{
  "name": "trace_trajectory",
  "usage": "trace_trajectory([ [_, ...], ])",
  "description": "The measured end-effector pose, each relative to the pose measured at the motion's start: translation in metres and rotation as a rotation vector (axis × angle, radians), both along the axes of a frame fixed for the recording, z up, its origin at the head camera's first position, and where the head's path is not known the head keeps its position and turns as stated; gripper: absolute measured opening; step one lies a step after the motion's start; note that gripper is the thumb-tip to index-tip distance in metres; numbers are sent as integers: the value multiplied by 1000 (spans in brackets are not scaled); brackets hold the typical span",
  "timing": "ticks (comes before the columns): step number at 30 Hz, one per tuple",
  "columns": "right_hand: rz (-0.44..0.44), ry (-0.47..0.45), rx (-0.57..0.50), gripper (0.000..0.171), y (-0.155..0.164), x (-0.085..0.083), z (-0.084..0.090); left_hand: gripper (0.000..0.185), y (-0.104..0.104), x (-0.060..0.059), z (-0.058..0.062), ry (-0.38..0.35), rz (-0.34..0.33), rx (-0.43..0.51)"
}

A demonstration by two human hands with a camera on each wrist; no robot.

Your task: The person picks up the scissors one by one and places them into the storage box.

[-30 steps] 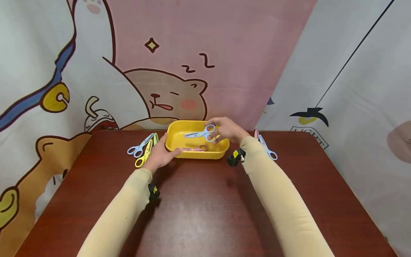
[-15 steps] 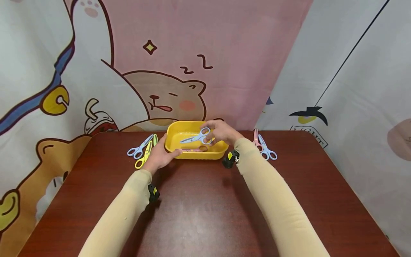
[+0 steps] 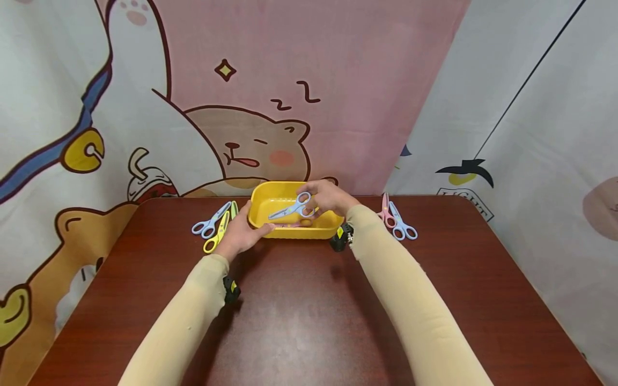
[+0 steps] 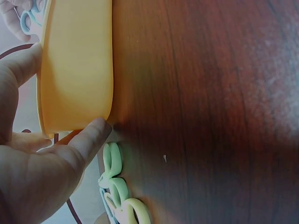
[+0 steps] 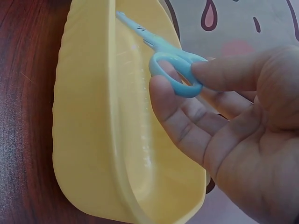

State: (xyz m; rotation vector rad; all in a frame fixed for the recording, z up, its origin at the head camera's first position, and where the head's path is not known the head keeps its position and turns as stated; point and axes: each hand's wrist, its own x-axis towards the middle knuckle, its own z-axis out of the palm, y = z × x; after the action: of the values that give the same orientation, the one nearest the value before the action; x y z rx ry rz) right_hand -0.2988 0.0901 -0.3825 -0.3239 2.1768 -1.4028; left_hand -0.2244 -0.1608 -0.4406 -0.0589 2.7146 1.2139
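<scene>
A yellow plastic tray [image 3: 301, 234] stands at the back of the table. My left hand [image 3: 243, 231] grips its left end, thumb at the near rim and fingers round the corner, as the left wrist view also shows. Over the tray, my right hand [image 3: 329, 196] pinches light blue scissors [image 5: 159, 44] by the handle loops, with the blades pointing left and slightly down. In the right wrist view a fingertip [image 5: 163, 91] and the thumb press on the loops. Pink scissors [image 3: 287, 225] lie inside the tray along its near wall, partly hidden by the rim.
Left of the tray lie blue scissors [image 3: 208, 224], yellow scissors [image 3: 220, 230] and green scissors [image 3: 234, 208], close to my left hand. To the right are pink scissors [image 3: 385, 210] and blue scissors [image 3: 399, 221]. A printed curtain [image 3: 362, 107] hangs right behind the table [image 3: 289, 311].
My right hand has shifted left and slightly down over the tray with the blue scissors, uncovering more of the scissors on the right. The left hand keeps its place on the tray.
</scene>
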Motion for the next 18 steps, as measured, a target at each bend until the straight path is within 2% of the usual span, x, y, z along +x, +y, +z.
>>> trace_trajectory([
  [11, 22, -19, 17, 57, -7, -2, -8, 102, -1, -1, -1, 17, -5, -8],
  [18, -4, 14, 75, 45, -12, 0, -14, 103, 0, -1, -1, 10, -1, -10],
])
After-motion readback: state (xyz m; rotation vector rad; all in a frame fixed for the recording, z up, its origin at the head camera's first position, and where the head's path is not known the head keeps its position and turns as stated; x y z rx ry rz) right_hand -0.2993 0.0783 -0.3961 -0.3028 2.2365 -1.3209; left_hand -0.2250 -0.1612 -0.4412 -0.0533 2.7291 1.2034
